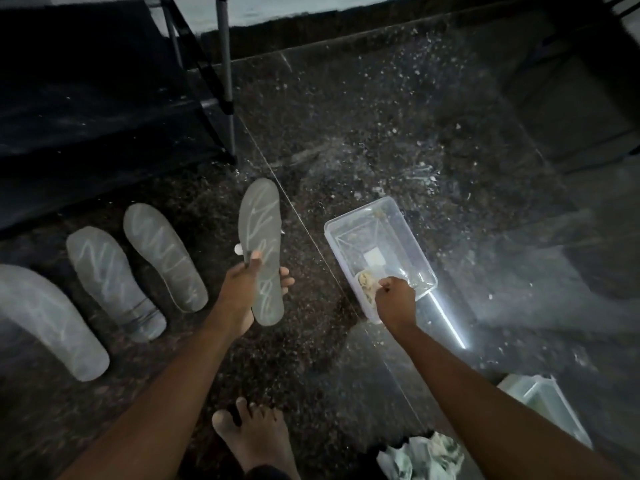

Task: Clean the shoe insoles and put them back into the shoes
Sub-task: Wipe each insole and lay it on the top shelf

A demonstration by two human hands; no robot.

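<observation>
My left hand holds one gray insole up off the floor. My thumb is on top of it and my fingers are curled under it, so the grip is tight. The insole points away from me and has pale wavy lines on it. A small white thing pokes out by my thumb, but I cannot tell what it is.

My right hand is down in the near corner of a clear plastic tub. My fingers are bunched around a pale rag in there, and I am holding it.

Three more insoles lie flat on the floor to my left, side by side. The nearest insole is just beside the one I hold. The middle insole comes next. The far insole is by the edge of the view. All three have the same pale squiggles.

The dark speckled floor is under it all. A dark rack with metal legs stands behind the insoles. My bare foot is down near me. A crumpled cloth and a second tub are on my right.
</observation>
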